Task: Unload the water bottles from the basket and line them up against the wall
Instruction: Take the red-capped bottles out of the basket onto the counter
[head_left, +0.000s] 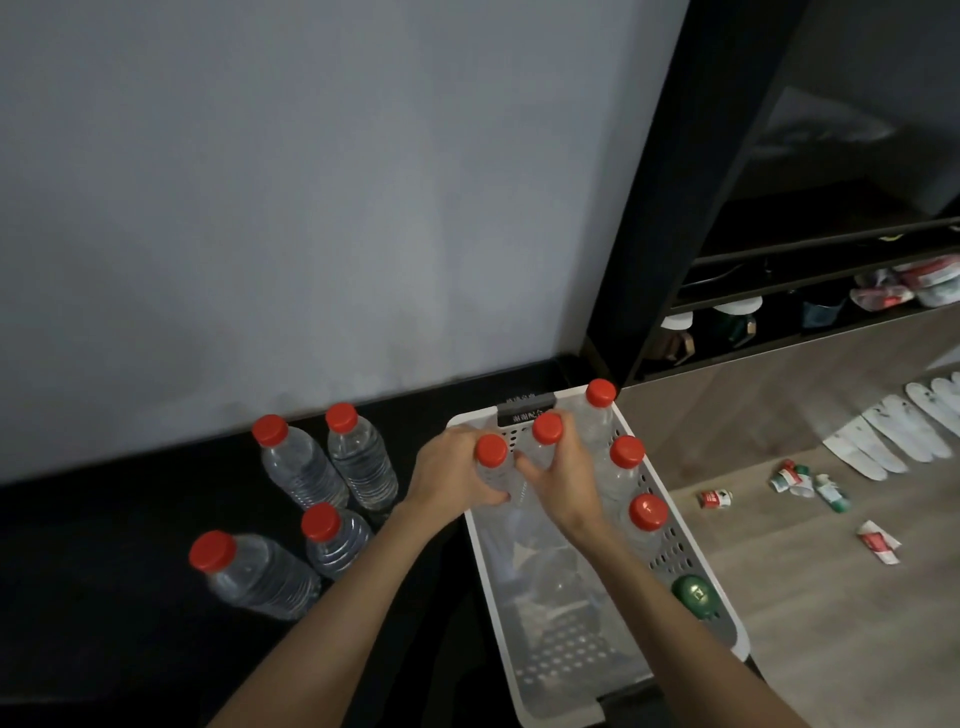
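A white perforated basket (563, 670) sits on the floor, its far end near the grey wall (311, 208). My left hand (449, 475) grips a clear red-capped water bottle (491, 451) at the basket's far left. My right hand (563, 478) grips a second red-capped bottle (547, 429) beside it. Three more red-capped bottles (627, 452) stand along the basket's right side. A green-capped bottle (693, 597) sits at the basket's near right. Several red-capped bottles (311, 462) stand on the dark floor left of the basket, two of them close to the wall.
A dark shelf unit (727, 322) with jars and packets stands right of the wall. Torn labels (795, 480) and white strips (893, 431) lie on the wooden floor to the right. A dark floor strip (104, 571) runs along the wall at left.
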